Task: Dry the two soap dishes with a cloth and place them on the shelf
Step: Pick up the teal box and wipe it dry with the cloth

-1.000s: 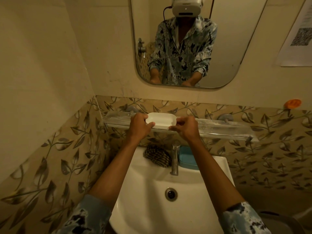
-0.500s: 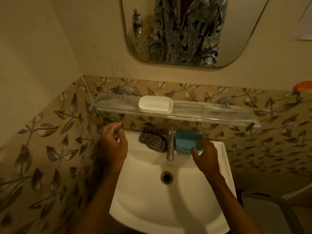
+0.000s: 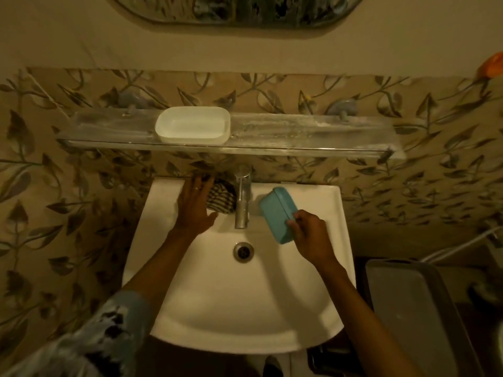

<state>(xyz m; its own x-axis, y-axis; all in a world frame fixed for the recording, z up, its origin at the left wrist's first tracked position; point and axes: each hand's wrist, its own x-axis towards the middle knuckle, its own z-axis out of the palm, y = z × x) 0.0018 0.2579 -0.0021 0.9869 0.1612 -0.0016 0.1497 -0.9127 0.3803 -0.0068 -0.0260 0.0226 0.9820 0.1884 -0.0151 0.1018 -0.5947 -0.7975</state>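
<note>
A white soap dish [image 3: 192, 128] stands on the glass shelf [image 3: 299, 137] above the basin, left of its middle. My right hand [image 3: 309, 235] grips the near end of a blue soap dish [image 3: 276, 213] and holds it tilted over the right side of the white sink [image 3: 245, 308]. A striped dark cloth [image 3: 221, 198] lies bunched on the sink's back ledge, left of the tap. My left hand [image 3: 194, 205] lies with fingers spread at the cloth's left edge, touching it.
A chrome tap [image 3: 242, 200] rises at the middle of the sink's back ledge, with the drain [image 3: 243, 251] below it. A grey bin lid [image 3: 416, 317] sits low on the right. A mirror [image 3: 236, 9] hangs above the shelf.
Both hands let go of the white dish on the shelf and came down. My right hand picked the blue dish up off the ledge; my left hand moved onto the cloth.
</note>
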